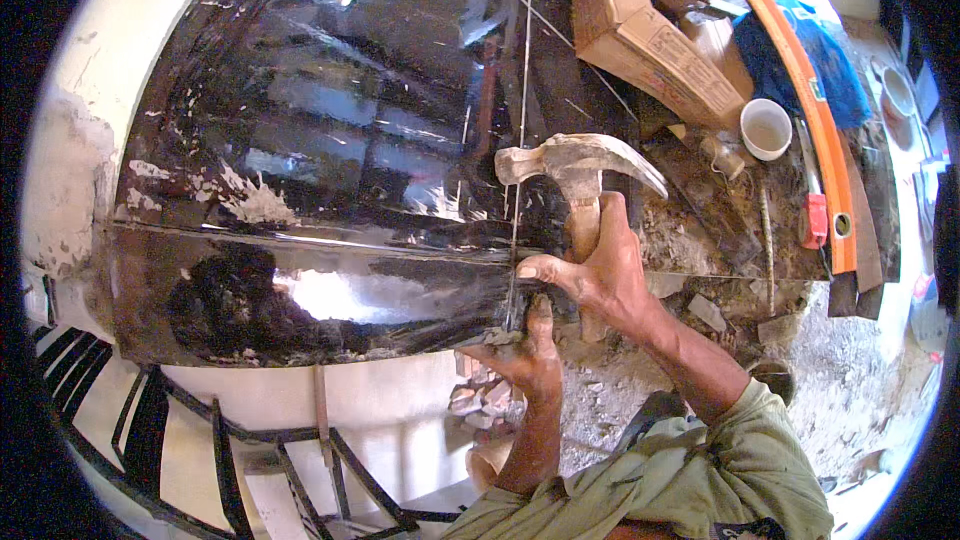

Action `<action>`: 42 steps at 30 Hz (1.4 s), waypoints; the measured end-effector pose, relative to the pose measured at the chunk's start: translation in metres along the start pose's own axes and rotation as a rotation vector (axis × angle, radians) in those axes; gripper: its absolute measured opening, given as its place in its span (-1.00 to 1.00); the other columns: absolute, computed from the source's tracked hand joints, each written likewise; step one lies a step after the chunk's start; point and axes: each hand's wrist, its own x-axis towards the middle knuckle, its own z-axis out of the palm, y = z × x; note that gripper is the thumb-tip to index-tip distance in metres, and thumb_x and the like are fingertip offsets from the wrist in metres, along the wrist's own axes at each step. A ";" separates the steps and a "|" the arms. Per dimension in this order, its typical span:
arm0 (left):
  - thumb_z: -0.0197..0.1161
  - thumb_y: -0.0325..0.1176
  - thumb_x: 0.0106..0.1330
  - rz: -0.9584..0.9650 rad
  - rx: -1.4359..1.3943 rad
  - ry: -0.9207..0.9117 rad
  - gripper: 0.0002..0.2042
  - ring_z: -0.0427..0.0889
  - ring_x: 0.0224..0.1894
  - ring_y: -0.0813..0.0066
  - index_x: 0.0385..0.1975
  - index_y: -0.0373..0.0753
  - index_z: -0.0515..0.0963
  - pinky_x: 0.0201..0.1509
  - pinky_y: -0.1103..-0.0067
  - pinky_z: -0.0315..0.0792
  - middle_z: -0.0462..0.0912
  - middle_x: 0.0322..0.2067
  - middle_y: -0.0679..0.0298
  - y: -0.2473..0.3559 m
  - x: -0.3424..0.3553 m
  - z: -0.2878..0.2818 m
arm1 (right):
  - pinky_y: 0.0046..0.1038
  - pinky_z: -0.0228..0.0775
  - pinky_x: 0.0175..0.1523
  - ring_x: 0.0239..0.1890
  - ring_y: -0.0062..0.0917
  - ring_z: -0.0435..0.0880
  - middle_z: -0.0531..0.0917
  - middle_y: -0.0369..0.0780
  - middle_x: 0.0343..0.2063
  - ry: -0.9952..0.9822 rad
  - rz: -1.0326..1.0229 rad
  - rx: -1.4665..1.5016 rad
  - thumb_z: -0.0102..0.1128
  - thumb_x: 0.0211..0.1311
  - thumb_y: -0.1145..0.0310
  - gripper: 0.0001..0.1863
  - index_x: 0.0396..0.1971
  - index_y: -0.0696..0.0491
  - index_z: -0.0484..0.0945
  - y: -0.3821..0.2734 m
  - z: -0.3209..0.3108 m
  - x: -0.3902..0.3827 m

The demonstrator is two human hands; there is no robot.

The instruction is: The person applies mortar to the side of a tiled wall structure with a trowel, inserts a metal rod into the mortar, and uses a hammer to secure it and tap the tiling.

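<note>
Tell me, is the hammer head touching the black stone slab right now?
Cannot tell. In the head view the hammer, gripped by the right hand, overlaps the black slab, but any gap beneath its head is hidden from above.

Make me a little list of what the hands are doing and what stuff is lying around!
Right hand: grips the wooden handle of a claw hammer, head up.
Left hand: fingers pressed at the front edge of the black stone slab, beside a thin taut string.
Slab: shiny, dark, smeared with pale mortar.
Right of the slab: cardboard box, white cup, orange spirit level, blue cloth.
Below: rubble and black metal railing.
</note>
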 end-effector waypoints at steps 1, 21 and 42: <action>0.45 -0.42 0.04 0.046 -0.015 -0.014 0.02 0.20 0.26 0.13 0.33 -0.30 -0.28 0.35 0.26 0.13 0.05 0.26 -0.05 -0.001 0.000 0.000 | -0.31 0.45 -0.11 -0.22 -0.35 0.59 0.56 -0.01 -0.27 -0.019 0.001 0.071 0.64 -0.44 -0.04 -0.01 -0.10 0.24 0.22 -0.001 0.001 0.001; 0.47 -0.44 0.00 0.046 0.078 0.093 -0.05 0.19 0.24 0.14 0.28 -0.36 -0.15 0.37 0.25 0.07 0.12 0.21 -0.05 -0.004 -0.002 0.008 | -0.49 0.40 -0.45 -0.52 -0.59 0.49 0.48 -0.27 -0.54 0.299 -0.161 0.265 0.41 0.05 0.27 -0.47 -0.21 0.16 0.22 0.012 -0.009 0.011; 0.47 -0.51 -0.01 -0.088 0.211 0.120 -0.15 0.35 0.17 0.16 0.24 -0.29 0.01 0.29 0.28 0.25 0.27 0.17 0.01 -0.016 -0.008 0.002 | 0.20 0.20 0.20 -0.07 -0.12 0.57 0.51 -0.13 -0.23 -0.068 -0.593 0.723 0.22 0.08 0.49 -0.48 0.05 -0.04 0.24 0.005 -0.060 -0.036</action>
